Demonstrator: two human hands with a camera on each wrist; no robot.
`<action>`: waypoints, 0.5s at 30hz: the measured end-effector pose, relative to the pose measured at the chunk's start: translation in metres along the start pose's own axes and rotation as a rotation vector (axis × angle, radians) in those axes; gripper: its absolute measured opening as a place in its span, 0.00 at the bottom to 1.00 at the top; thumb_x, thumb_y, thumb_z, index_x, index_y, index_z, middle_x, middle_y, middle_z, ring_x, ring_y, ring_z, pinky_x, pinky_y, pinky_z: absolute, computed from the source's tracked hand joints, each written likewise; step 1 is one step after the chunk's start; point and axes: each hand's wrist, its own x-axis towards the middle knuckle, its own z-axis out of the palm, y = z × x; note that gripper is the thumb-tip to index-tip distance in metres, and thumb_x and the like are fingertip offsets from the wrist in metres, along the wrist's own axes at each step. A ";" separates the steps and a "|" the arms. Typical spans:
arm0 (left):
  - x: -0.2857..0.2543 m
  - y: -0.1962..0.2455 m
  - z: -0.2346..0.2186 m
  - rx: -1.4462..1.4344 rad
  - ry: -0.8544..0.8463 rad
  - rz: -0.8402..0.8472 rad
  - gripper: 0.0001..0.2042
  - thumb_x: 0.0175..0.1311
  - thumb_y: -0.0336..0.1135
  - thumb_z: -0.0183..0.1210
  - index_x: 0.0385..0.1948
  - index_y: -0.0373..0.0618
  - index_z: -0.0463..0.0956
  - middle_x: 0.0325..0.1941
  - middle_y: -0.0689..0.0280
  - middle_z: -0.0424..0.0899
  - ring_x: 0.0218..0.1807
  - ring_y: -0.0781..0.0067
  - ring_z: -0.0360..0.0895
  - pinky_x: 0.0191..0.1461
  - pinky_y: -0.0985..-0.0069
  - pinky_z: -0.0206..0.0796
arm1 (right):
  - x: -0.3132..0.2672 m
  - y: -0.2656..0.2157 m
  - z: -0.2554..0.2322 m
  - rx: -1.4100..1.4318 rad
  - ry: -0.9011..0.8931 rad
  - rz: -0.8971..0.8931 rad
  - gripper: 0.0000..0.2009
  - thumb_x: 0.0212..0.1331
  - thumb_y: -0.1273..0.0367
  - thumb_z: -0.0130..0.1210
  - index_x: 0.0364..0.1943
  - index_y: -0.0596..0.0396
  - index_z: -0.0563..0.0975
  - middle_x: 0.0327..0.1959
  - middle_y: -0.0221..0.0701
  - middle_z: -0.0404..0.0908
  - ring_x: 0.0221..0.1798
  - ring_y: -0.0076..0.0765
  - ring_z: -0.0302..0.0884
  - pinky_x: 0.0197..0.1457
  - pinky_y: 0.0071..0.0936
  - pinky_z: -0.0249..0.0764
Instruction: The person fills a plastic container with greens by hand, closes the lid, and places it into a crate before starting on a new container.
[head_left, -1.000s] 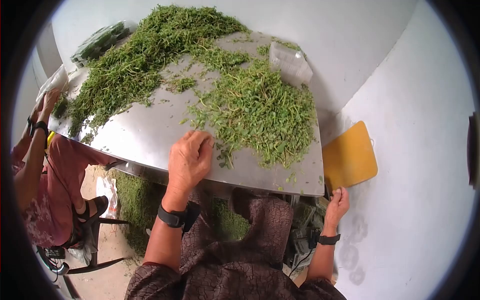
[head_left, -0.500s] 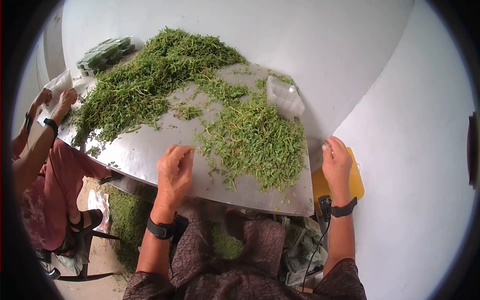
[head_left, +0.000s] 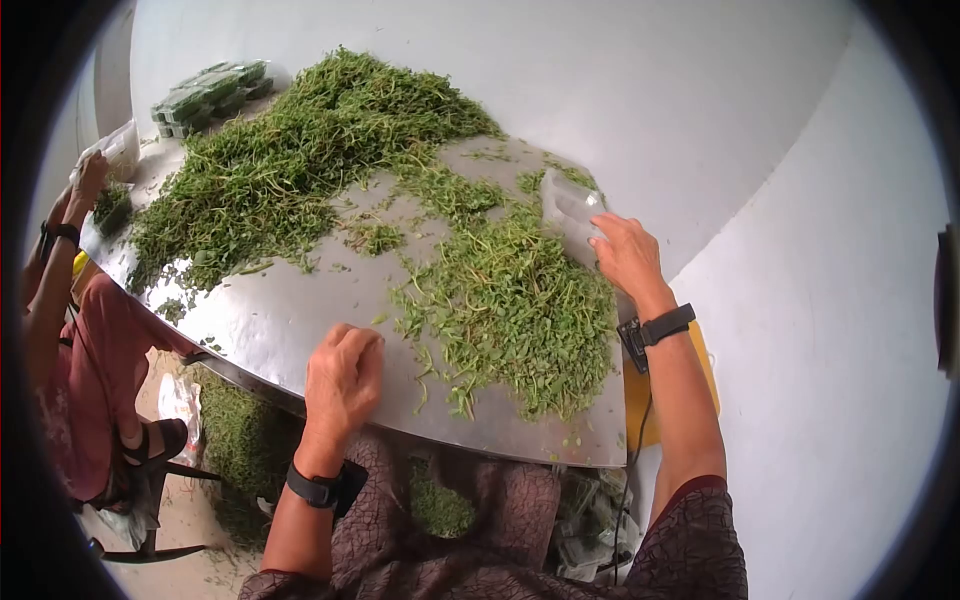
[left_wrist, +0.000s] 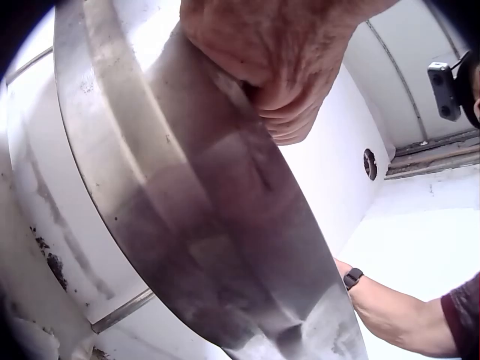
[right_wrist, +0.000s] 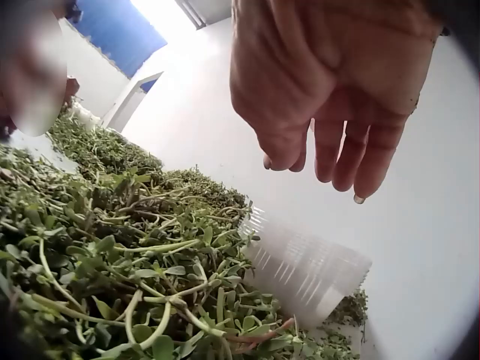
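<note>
My right hand reaches over the back right of the metal table, its fingertips close to a nested stack of clear plastic containers. The right wrist view shows that hand's fingers extended downward above the container stack, apart from it and holding nothing. Beside it spreads a pile of leafy green sprigs. Near the front edge, my left hand rests on the bare metal left of this pile. Its fingers are curled in, and nothing shows in its grasp in the left wrist view.
A larger heap of sprigs covers the table's back left, with packed clear boxes behind it. Another person's hand holds a clear bag at the left edge. A yellow board stands between table and wall.
My right hand has risen from below the table's right side, forward to the container stack. My left hand stays by the front edge, shifted slightly left from the pile.
</note>
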 end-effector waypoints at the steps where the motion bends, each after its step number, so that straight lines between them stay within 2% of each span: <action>1: 0.000 -0.001 0.000 0.001 0.006 0.008 0.02 0.53 0.23 0.56 0.28 0.38 0.76 0.27 0.56 0.76 0.30 0.53 0.76 0.34 0.66 0.67 | 0.004 0.002 0.005 -0.014 -0.032 -0.002 0.14 0.50 0.70 0.59 0.43 0.55 0.80 0.45 0.41 0.81 0.44 0.48 0.77 0.48 0.40 0.74; 6: 0.002 0.003 -0.001 -0.015 0.015 -0.008 0.02 0.53 0.23 0.56 0.27 0.37 0.76 0.27 0.56 0.77 0.29 0.53 0.76 0.33 0.66 0.67 | 0.018 0.008 0.022 -0.044 -0.077 0.003 0.12 0.50 0.70 0.58 0.40 0.53 0.81 0.36 0.41 0.83 0.40 0.48 0.78 0.44 0.41 0.75; 8: 0.002 0.003 -0.001 -0.023 0.012 -0.006 0.02 0.53 0.23 0.56 0.27 0.37 0.76 0.26 0.57 0.77 0.29 0.54 0.76 0.33 0.67 0.67 | 0.022 0.005 0.024 -0.118 -0.189 0.079 0.10 0.49 0.70 0.59 0.37 0.52 0.83 0.30 0.42 0.82 0.36 0.49 0.79 0.41 0.43 0.75; 11: 0.002 0.001 0.000 -0.015 0.015 0.015 0.02 0.53 0.22 0.56 0.28 0.35 0.75 0.26 0.55 0.77 0.27 0.55 0.75 0.31 0.68 0.66 | 0.025 0.012 0.031 -0.137 -0.221 0.079 0.12 0.53 0.67 0.57 0.41 0.49 0.83 0.34 0.44 0.82 0.37 0.52 0.79 0.45 0.42 0.74; 15: 0.002 0.001 -0.001 -0.011 0.021 0.000 0.02 0.53 0.22 0.56 0.28 0.35 0.75 0.25 0.55 0.77 0.27 0.54 0.75 0.31 0.68 0.66 | 0.029 0.017 0.040 -0.096 -0.209 0.066 0.10 0.53 0.67 0.58 0.38 0.50 0.84 0.32 0.44 0.82 0.37 0.51 0.79 0.45 0.41 0.75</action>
